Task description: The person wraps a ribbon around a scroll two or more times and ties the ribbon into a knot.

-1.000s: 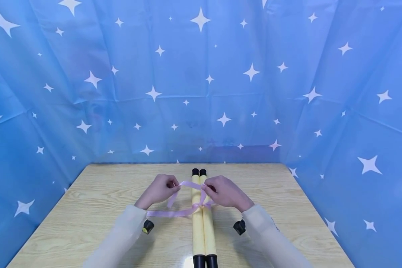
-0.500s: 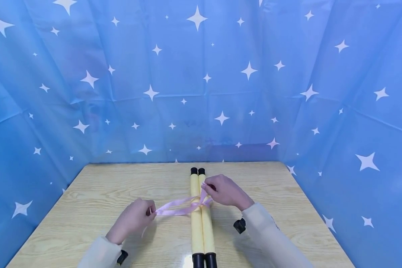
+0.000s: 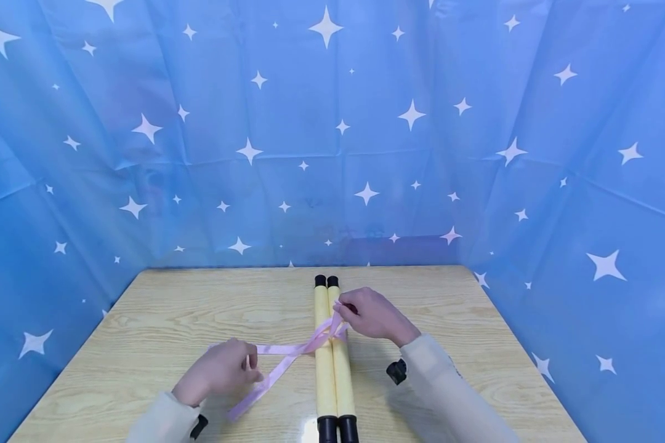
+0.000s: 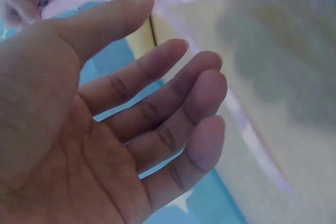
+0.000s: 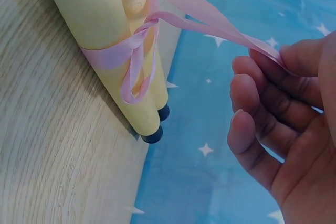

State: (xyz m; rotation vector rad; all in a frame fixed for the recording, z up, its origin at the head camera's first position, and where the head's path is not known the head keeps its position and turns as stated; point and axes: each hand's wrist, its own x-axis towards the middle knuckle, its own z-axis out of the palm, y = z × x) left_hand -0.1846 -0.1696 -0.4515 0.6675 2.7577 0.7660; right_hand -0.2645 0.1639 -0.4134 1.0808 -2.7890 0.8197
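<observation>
Two pale yellow scrolls (image 3: pixel 326 381) with black end caps lie side by side, lengthwise on the table. A pink ribbon (image 3: pixel 279 349) wraps round both near their middle. My right hand (image 3: pixel 374 315) pinches a doubled length of ribbon between thumb and index finger, above and right of the scrolls. In the right wrist view a small ribbon loop (image 5: pixel 134 80) hangs by the crossing. To the left, my left hand (image 3: pixel 221 369) has loosely bent fingers with nothing between them in the left wrist view. Two ribbon tails (image 4: pixel 252 135) stretch left near it, one slanting toward the front.
The wood-grain table (image 3: pixel 161 320) ends at a blue cloth backdrop (image 3: pixel 288 123) with white stars, which rises at the back and both sides. A black wrist device (image 3: pixel 396 371) sits under the right sleeve.
My left hand moved left and toward the front, drawing a ribbon tail with it, then let it go. That tail now slants down to the left. My right hand stays in place.
</observation>
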